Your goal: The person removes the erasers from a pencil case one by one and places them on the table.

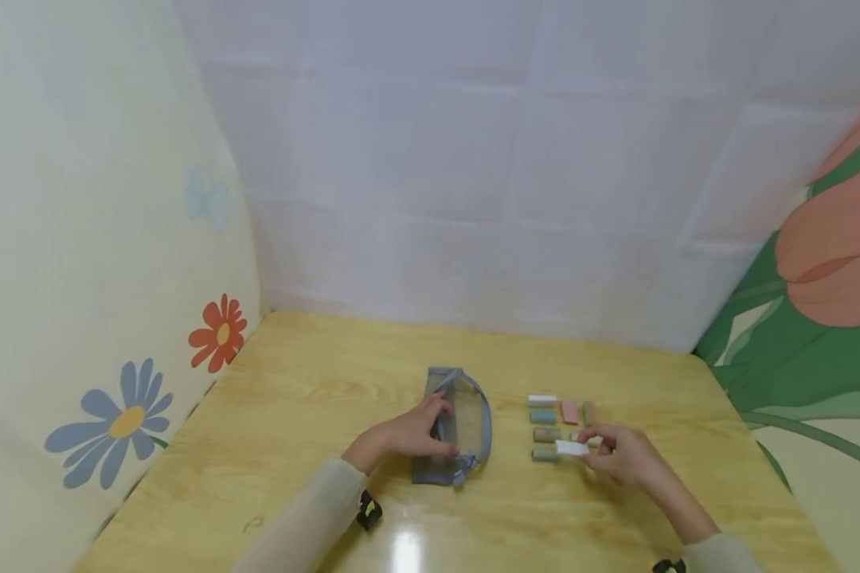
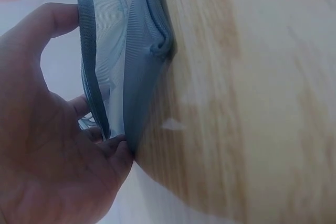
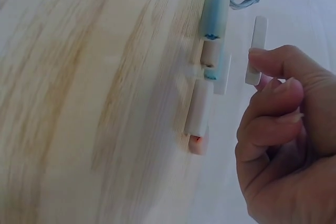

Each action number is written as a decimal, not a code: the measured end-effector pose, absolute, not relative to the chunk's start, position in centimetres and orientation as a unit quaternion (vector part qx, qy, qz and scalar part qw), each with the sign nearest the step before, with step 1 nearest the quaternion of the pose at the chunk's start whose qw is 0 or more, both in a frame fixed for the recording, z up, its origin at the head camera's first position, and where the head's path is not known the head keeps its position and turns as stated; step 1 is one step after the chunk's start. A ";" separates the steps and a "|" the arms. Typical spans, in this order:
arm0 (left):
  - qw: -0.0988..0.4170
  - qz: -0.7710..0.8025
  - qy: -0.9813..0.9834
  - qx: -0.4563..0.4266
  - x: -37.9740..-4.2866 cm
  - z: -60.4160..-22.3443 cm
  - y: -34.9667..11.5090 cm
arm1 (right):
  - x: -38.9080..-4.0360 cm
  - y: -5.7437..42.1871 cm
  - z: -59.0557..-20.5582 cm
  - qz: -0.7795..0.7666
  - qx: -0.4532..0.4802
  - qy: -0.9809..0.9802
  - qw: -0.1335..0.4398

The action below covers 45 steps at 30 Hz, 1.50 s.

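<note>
My left hand [image 1: 412, 430] holds the edge of a blue-grey mesh zip pouch [image 1: 471, 410], which lies with a strap loop toward the right. In the left wrist view the pouch's mouth stands partly apart, with the thumb and fingers at its bound rim [image 2: 88, 40]. Between thumb and fingertips, my right hand [image 1: 627, 455] pinches a small white rectangular bar [image 3: 257, 45] like an eraser. This bar is raised over several small coloured blocks, overlapping the row's near end in the head view; a green block [image 1: 543, 454] lies just left of it.
Left of the right hand are a white block [image 1: 542, 400], a blue block [image 1: 543, 417], a brown block [image 1: 546, 435] and a pink block [image 1: 569, 411]. Printed cloths hang around the wooden table [image 1: 315, 350]. A small black object [image 1: 369, 510] is by the left sleeve.
</note>
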State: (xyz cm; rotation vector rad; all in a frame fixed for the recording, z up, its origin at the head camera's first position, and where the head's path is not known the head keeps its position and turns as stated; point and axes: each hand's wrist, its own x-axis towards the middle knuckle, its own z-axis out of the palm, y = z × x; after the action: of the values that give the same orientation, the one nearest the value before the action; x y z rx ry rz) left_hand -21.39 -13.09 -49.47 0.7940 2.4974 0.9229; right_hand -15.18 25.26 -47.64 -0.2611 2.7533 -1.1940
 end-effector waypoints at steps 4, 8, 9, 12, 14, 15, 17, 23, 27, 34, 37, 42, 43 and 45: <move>0.188 0.323 0.884 0.281 -21.1 -49.9 -13.3 | -15.0 25.8 -48.2 -0.392 -0.109 0.911 0.071; 0.184 0.325 0.884 0.280 -21.2 -49.8 -13.4 | -15.1 26.3 -48.6 -0.385 -0.103 0.915 0.067; 0.183 0.327 0.884 0.278 -21.2 -49.7 -13.5 | -15.1 26.4 -48.7 -0.381 -0.104 0.916 0.065; 0.182 0.324 0.887 0.275 -21.3 -49.6 -13.7 | -15.3 26.8 -49.0 -0.371 -0.114 0.920 0.057; 0.183 0.323 0.887 0.275 -21.3 -49.5 -13.7 | -15.3 27.1 -49.1 -0.361 -0.114 0.924 0.052; 0.185 0.323 0.886 0.276 -21.3 -49.4 -13.7 | -15.3 27.3 -49.2 -0.358 -0.115 0.925 0.051; 0.186 0.325 0.884 0.279 -21.3 -49.4 -13.6 | -15.3 27.6 -49.2 -0.356 -0.115 0.926 0.054; 0.193 0.330 0.880 0.281 -21.1 -49.5 -13.3 | -15.3 28.0 -49.3 -0.356 -0.125 0.924 0.066; 0.193 0.327 0.882 0.279 -21.2 -49.6 -13.3 | -15.4 28.1 -49.4 -0.348 -0.125 0.927 0.061; 0.186 0.325 0.884 0.281 -21.4 -49.6 -13.3 | -15.6 28.2 -49.4 -0.336 -0.112 0.933 0.062; 0.184 0.327 0.884 0.281 -21.5 -49.6 -13.3 | -15.6 28.3 -49.4 -0.332 -0.108 0.935 0.066; 0.187 0.323 0.884 0.281 -21.5 -49.6 -13.3 | -15.7 28.5 -49.4 -0.333 -0.105 0.934 0.076; 0.187 0.322 0.885 0.281 -21.6 -49.6 -13.2 | -15.7 28.5 -49.5 -0.334 -0.105 0.934 0.078; 0.187 0.321 0.885 0.281 -21.6 -49.6 -13.2 | -15.8 28.6 -49.6 -0.334 -0.103 0.933 0.080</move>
State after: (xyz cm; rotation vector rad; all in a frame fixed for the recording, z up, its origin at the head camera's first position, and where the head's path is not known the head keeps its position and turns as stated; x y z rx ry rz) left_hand -21.64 -13.20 -49.64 0.7907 2.4915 0.9041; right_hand -15.81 28.64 -49.58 -0.3067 2.7918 -0.9997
